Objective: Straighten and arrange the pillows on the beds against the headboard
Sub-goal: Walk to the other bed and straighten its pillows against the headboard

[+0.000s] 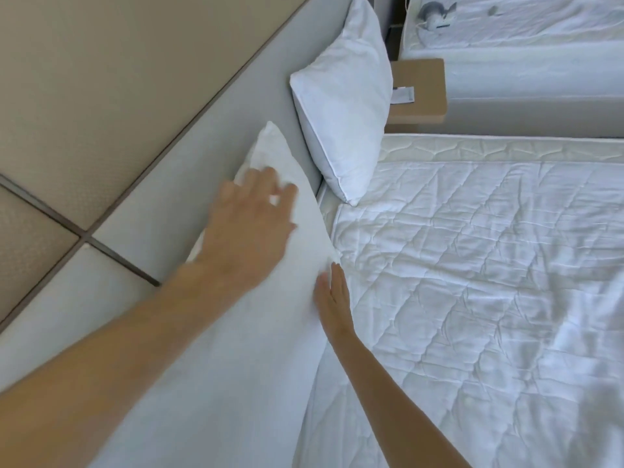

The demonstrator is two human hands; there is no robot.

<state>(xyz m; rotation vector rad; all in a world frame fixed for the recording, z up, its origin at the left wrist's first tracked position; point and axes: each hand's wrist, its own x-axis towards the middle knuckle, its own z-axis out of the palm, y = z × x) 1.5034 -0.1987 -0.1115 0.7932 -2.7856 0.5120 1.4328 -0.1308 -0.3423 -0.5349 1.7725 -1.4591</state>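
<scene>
A white pillow (pixel 260 332) stands on edge, leaning against the grey padded headboard (pixel 189 170) at the near end of the bed. My left hand (pixel 250 224) lies flat on its upper face, fingers spread, blurred by motion. My right hand (pixel 332 298) presses flat against the pillow's lower right edge, where it meets the mattress. A second white pillow (pixel 344 106) stands upright against the headboard farther along, apart from the first.
A white quilted cover (pixel 472 265) spreads over the bed to the right. A tan nightstand (pixel 422 92) with a small card stands beyond the far pillow. A second bed (pixel 523 35) with a grey object on it lies past it.
</scene>
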